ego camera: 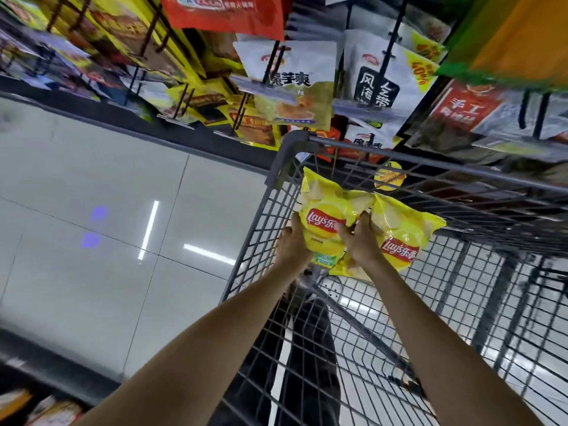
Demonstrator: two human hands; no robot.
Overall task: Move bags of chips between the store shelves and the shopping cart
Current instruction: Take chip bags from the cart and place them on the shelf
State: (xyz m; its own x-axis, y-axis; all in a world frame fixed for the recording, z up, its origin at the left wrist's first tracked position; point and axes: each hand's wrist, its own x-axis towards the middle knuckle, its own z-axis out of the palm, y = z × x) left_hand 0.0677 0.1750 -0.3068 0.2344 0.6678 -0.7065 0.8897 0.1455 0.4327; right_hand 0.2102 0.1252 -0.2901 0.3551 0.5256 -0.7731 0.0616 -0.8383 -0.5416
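Observation:
Two yellow Lay's chip bags lie inside the grey wire shopping cart (pixel 278 167), near its front left corner. The left chip bag (pixel 325 210) has a red logo and a green patch at its lower edge. My left hand (pixel 292 241) grips its left side and my right hand (pixel 359 238) grips its right side. The right chip bag (pixel 402 232) lies partly under my right hand, overlapping the first bag's edge. Both my forearms reach over the cart's rim from below.
Hanging racks with snack packets fill the top: a white-and-green pouch (pixel 292 90), a white pouch with black characters (pixel 378 81), and red packets (pixel 227 13). Pale glossy floor tiles (pixel 107 195) lie left of the cart. More packets show at the bottom left corner.

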